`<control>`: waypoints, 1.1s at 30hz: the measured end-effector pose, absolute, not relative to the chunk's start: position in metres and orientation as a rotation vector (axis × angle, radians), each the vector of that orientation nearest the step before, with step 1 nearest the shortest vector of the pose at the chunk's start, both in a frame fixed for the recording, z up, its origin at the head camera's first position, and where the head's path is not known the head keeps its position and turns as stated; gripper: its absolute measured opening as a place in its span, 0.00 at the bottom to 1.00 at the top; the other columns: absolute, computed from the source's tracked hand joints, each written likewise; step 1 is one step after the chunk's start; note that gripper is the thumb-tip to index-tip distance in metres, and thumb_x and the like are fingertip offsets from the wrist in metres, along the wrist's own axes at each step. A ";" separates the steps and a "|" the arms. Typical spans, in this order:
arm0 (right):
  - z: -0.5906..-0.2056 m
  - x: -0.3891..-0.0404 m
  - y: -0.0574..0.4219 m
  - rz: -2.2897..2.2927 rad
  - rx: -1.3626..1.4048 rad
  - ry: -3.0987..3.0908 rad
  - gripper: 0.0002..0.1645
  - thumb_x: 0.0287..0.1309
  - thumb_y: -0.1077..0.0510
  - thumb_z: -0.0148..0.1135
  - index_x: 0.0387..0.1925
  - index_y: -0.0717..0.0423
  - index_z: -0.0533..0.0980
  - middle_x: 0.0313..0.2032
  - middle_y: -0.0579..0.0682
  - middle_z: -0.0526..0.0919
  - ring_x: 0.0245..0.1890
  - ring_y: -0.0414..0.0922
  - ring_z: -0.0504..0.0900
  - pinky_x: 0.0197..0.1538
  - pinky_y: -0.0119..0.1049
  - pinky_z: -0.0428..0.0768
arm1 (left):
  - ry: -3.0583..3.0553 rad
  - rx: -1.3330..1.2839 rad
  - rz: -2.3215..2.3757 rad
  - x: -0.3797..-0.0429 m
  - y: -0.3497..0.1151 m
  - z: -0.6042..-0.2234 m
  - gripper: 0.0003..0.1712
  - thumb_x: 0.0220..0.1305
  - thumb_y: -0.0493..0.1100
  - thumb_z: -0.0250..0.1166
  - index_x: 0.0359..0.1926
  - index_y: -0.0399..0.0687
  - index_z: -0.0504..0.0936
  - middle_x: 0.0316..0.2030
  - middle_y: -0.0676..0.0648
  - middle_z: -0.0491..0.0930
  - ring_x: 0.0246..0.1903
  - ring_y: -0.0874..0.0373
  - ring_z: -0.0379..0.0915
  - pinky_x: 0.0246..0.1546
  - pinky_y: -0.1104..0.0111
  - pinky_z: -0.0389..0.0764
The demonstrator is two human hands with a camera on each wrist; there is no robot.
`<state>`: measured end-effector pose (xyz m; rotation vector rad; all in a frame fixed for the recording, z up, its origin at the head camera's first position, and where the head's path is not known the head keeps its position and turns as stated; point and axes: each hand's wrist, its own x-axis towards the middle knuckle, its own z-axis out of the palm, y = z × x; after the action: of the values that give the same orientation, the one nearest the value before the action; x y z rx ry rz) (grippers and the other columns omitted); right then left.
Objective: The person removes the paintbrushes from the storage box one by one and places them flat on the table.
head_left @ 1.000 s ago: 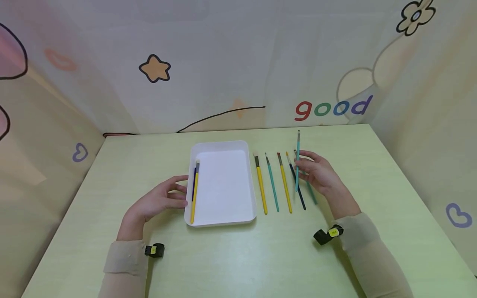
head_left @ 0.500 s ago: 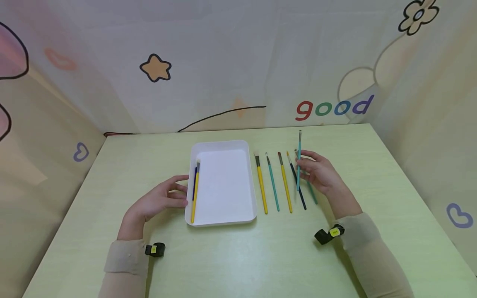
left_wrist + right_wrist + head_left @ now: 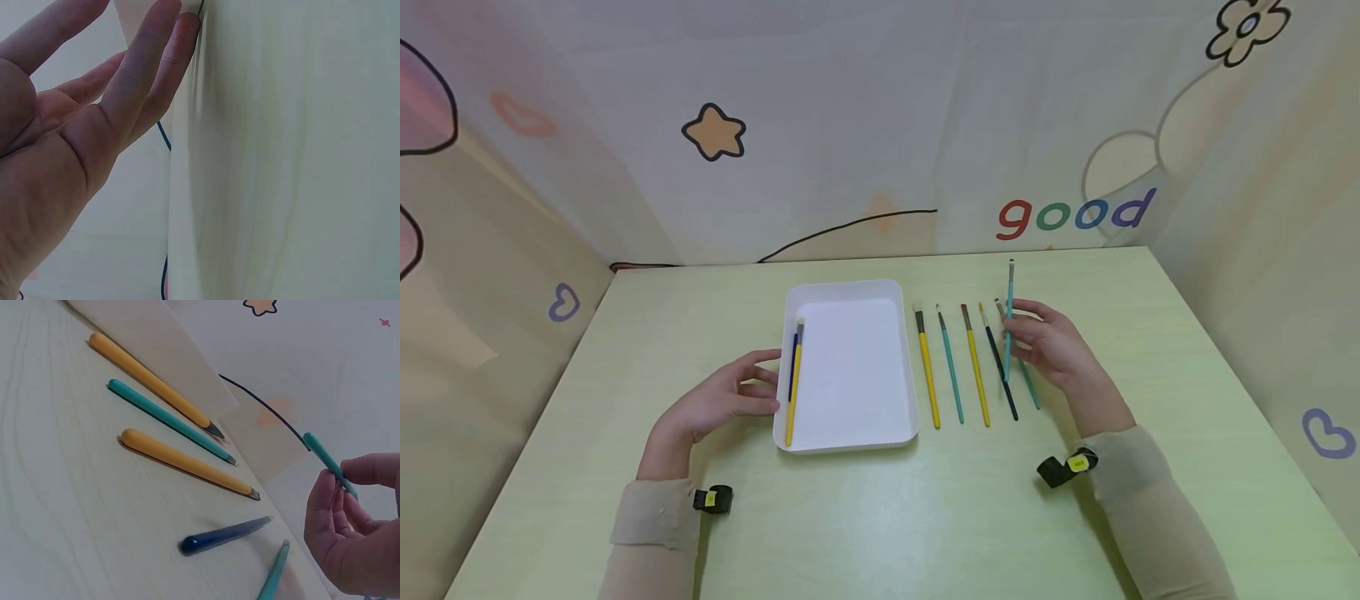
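Note:
In the head view my right hand [image 3: 1051, 346] pinches a teal paintbrush [image 3: 1011, 287] between thumb and fingers, its bristle end pointing away. The right wrist view shows this brush's teal handle [image 3: 322, 452] raised above the table. Below the hand lie a dark blue paintbrush [image 3: 1009, 396] and another teal one [image 3: 1030, 387], the latter partly hidden by the fingers. My left hand [image 3: 718, 400] has its fingertips at the left rim of a white tray [image 3: 850, 447], fingers loosely extended. Inside the tray, along its left side, lie a yellow paintbrush [image 3: 794, 383] and a dark blue one [image 3: 792, 367].
Between tray and right hand, a yellow paintbrush [image 3: 928, 375], a teal paintbrush [image 3: 952, 375] and another yellow paintbrush [image 3: 977, 375] lie in a row on the pale green table [image 3: 865, 525]. A printed curtain [image 3: 850, 125] stands behind the table, with others at both sides.
My right hand has shifted slightly to the right with the teal paintbrush still pinched. My left hand stays at the tray's rim, and the view has tilted a little.

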<state>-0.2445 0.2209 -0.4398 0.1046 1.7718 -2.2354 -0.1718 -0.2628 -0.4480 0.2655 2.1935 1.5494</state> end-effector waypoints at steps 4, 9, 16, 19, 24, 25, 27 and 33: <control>-0.438 -0.245 0.230 -2.112 0.088 1.930 0.26 0.72 0.63 0.60 0.67 0.61 0.65 0.42 0.45 0.84 0.39 0.40 0.84 0.44 0.32 0.84 | 2.189 0.261 1.552 -0.171 -0.263 -0.448 0.45 0.65 0.36 0.71 0.78 0.45 0.59 0.61 0.34 0.73 0.58 0.42 0.73 0.56 0.59 0.77; -0.438 -0.246 0.241 -1.890 0.038 2.146 0.35 0.73 0.62 0.59 0.74 0.68 0.59 0.54 0.58 0.78 0.42 0.42 0.83 0.48 0.33 0.85 | 2.190 0.257 1.551 -0.170 -0.263 -0.447 0.45 0.66 0.35 0.71 0.78 0.44 0.59 0.61 0.34 0.72 0.58 0.42 0.73 0.56 0.59 0.77; -0.442 -0.248 0.251 -1.620 0.040 2.370 0.34 0.71 0.63 0.60 0.72 0.69 0.62 0.58 0.68 0.72 0.42 0.47 0.82 0.47 0.39 0.86 | 2.185 0.260 1.557 -0.170 -0.263 -0.448 0.45 0.66 0.36 0.71 0.78 0.44 0.58 0.61 0.34 0.72 0.59 0.41 0.72 0.56 0.58 0.76; -0.442 -0.247 0.253 -1.505 0.041 2.458 0.31 0.70 0.63 0.61 0.70 0.69 0.65 0.56 0.67 0.74 0.43 0.52 0.81 0.47 0.43 0.87 | 2.178 0.257 1.562 -0.170 -0.263 -0.448 0.46 0.66 0.35 0.71 0.78 0.45 0.57 0.62 0.34 0.71 0.59 0.42 0.72 0.56 0.58 0.77; -0.439 -0.244 0.254 -1.350 0.043 2.534 0.28 0.68 0.64 0.62 0.66 0.70 0.68 0.52 0.66 0.75 0.44 0.55 0.79 0.45 0.44 0.87 | 2.158 0.244 1.579 -0.170 -0.261 -0.447 0.47 0.66 0.34 0.70 0.79 0.45 0.56 0.63 0.33 0.70 0.56 0.43 0.77 0.56 0.59 0.78; -0.438 -0.244 0.254 -1.324 0.043 2.540 0.28 0.68 0.64 0.63 0.65 0.70 0.69 0.52 0.66 0.75 0.44 0.55 0.78 0.44 0.42 0.87 | 2.152 0.241 1.586 -0.170 -0.261 -0.447 0.47 0.66 0.34 0.70 0.79 0.44 0.56 0.63 0.33 0.69 0.55 0.43 0.78 0.56 0.59 0.79; -0.439 -0.244 0.254 -1.264 0.038 2.561 0.28 0.67 0.64 0.63 0.65 0.70 0.70 0.51 0.65 0.76 0.44 0.55 0.78 0.43 0.39 0.87 | 2.132 0.237 1.607 -0.170 -0.260 -0.447 0.47 0.66 0.33 0.70 0.79 0.44 0.55 0.63 0.32 0.69 0.55 0.42 0.78 0.55 0.59 0.80; -0.444 -0.246 0.255 -1.118 0.008 2.638 0.26 0.65 0.64 0.64 0.62 0.70 0.72 0.47 0.63 0.77 0.36 0.50 0.79 0.35 0.35 0.83 | 2.085 0.222 1.657 -0.171 -0.258 -0.447 0.46 0.67 0.31 0.68 0.79 0.42 0.54 0.63 0.30 0.66 0.54 0.42 0.78 0.53 0.56 0.83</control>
<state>-0.2455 0.2547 -0.4436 0.0083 2.6383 -1.1175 -0.1711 -0.2580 -0.4467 0.2220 2.0849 1.6566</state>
